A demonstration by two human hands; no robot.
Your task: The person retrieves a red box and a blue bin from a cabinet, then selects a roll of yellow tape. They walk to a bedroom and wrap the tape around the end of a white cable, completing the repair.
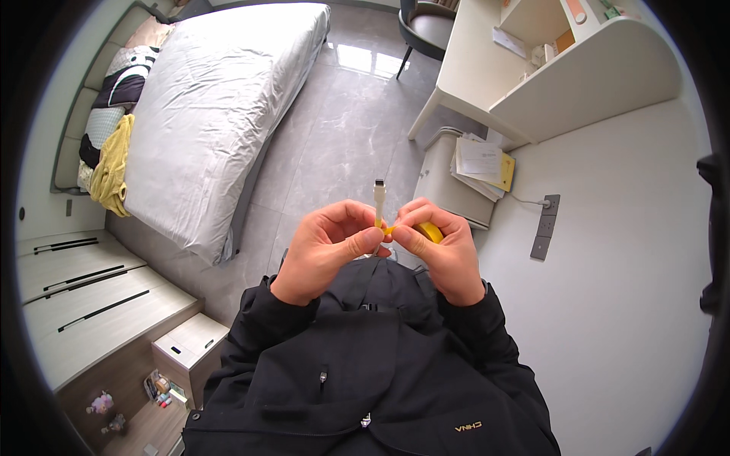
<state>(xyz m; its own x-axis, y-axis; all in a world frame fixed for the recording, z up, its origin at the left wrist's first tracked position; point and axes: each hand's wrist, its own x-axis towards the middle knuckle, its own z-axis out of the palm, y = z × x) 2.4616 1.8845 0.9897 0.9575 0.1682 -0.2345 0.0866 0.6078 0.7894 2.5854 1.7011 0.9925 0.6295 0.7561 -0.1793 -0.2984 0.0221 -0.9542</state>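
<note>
In front of my chest, my left hand pinches a white charging cable between thumb and fingers. Its plug points up and away from me. My right hand is closed around a roll of yellow tape, partly hidden by the fingers. A short yellow strip spans the small gap between both thumbs and meets the cable just below its plug. Below the hands, only a bit of the cable shows; the rest is hidden.
A bed with a grey sheet stands far left, with a yellow cloth on it. At right are a white desk, a beige cabinet topped with papers, and a wall socket strip. Drawers stand near left.
</note>
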